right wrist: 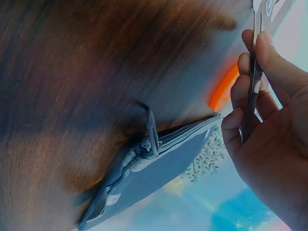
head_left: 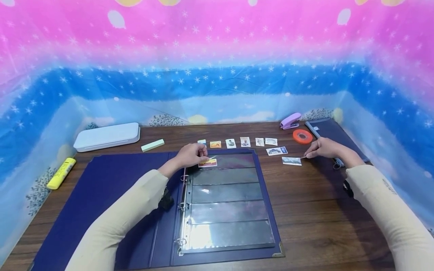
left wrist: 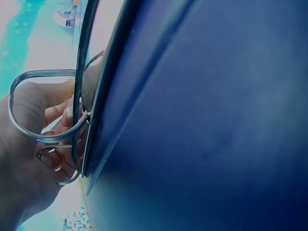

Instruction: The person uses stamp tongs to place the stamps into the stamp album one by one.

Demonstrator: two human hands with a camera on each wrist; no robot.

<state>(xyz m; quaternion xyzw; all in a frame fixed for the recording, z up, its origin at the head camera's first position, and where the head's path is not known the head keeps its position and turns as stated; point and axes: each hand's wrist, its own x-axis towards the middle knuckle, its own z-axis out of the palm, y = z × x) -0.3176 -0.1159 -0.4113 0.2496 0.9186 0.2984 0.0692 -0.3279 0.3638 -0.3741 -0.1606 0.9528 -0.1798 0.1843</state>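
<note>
A blue ring binder (head_left: pixel 132 188) lies spread flat, a clear pocket page (head_left: pixel 225 192) over its right half. At the page's top left corner my left hand (head_left: pixel 191 155) pinches the film's edge; a red and yellow stamp (head_left: pixel 208 163) lies by its fingertips in the top row. In the left wrist view the left hand (left wrist: pixel 29 130) shows behind the metal rings (left wrist: pixel 43 137). Over at the right, my right hand (head_left: pixel 322 147) holds metal tweezers (right wrist: pixel 255 79) between thumb and fingers, their tips at the edge of a pale landscape stamp (head_left: pixel 291 161).
Several stamps (head_left: pixel 245 142) line up behind the binder, another stamp (head_left: pixel 276 151) in front of them. Around the back stand a white case (head_left: pixel 106 136), an eraser-like green block (head_left: pixel 152 145), a purple stapler (head_left: pixel 290 121), an orange tape roll (head_left: pixel 302 136) and a dark pouch (head_left: pixel 335 135). A yellow highlighter (head_left: pixel 61 173) lies left.
</note>
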